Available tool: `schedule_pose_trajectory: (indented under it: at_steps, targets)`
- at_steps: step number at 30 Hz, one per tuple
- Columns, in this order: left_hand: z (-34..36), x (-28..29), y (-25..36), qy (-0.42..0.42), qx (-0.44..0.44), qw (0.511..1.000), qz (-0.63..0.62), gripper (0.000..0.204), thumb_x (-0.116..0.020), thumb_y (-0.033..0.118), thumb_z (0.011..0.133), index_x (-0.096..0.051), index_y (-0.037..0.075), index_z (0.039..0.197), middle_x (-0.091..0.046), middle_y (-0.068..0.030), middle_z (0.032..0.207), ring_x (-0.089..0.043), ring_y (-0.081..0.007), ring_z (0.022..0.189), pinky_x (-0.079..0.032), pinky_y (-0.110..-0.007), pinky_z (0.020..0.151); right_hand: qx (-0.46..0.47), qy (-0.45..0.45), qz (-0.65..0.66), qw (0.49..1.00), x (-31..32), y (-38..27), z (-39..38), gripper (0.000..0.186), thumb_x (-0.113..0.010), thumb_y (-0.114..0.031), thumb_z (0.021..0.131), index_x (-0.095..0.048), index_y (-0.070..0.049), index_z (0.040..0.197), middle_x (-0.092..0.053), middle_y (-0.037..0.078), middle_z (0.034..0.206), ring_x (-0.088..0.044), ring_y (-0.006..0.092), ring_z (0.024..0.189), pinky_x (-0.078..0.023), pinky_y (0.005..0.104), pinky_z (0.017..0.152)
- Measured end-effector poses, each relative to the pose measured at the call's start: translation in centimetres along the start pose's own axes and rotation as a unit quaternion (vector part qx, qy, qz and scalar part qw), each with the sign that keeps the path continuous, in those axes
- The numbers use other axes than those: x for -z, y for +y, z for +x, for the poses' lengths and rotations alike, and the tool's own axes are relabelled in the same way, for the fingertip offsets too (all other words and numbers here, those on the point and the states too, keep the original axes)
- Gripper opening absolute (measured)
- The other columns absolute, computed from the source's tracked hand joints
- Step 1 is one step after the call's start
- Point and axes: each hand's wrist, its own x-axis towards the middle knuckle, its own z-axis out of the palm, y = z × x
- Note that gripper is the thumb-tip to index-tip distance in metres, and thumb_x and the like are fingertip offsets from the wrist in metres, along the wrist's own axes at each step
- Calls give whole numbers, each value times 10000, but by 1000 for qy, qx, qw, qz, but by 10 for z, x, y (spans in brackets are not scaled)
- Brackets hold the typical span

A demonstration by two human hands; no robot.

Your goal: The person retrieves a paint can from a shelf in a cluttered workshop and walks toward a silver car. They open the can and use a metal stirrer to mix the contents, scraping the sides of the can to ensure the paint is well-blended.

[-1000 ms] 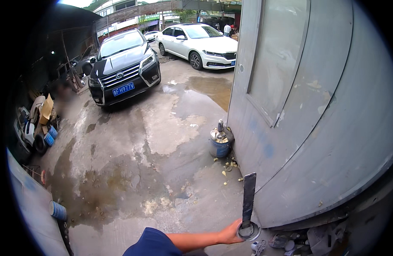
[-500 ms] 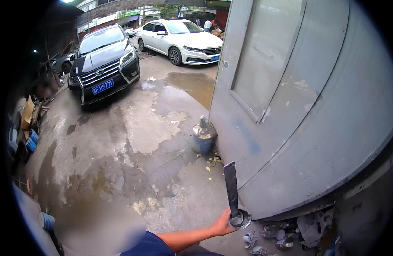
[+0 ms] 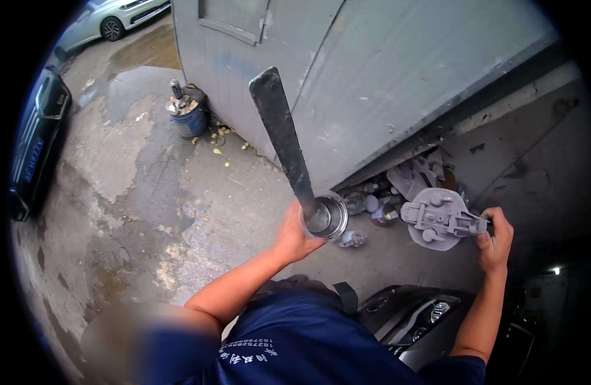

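Note:
My left hand (image 3: 295, 235) is closed round an open metal can (image 3: 339, 217), held upright near the middle of the view. A long, dark, flat stirring stick (image 3: 281, 123) stands in the can and leans out over its rim; a little grey stuff shows inside. Off to the right, my right hand (image 3: 495, 239) grips the end of a round grey flap (image 3: 434, 221) with a hinge arm, its ribbed and pegged side showing. The flap is held up in the air, apart from the can.
A grey metal door panel (image 3: 366, 96) stands ahead. Rubbish with jars and paper (image 3: 411, 178) lies under its edge. A blue bucket (image 3: 191, 120) stands left of it. Dark car bodywork (image 3: 408, 314) is close at lower right; a dark car (image 3: 42, 138) and a white car (image 3: 125, 18) are farther left.
The view has swung right and down. My left hand still holds the can with the stick. My right hand and the grey flap have come into view.

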Motion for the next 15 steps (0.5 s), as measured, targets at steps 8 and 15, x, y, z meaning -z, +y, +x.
schedule_pose_trajectory:
  at_steps: [8, 15]
  targets:
    - [-1, -45, 18, -53, -4, 996, -66, 818, -841, 203, 617, -409, 36, 1292, -510, -215, 1235, -500, -415, 1134, -419, -485, 949, 105, 66, -25, 992, 40, -41, 18, 719, -466, -688, 825, -502, 28, 771, -469, 98, 659, -458, 210, 558, -365, 297, 520]
    - [3, -49, 36, -69, -39, 994, -80, 840, -815, 159, 616, -395, 55, 1337, -510, -190, 1248, -490, -386, 1162, -404, -468, 972, 166, 50, -41, 984, 37, -59, 24, 646, -475, -610, 850, -510, 27, 748, -469, 104, 617, -458, 226, 527, -358, 318, 491]
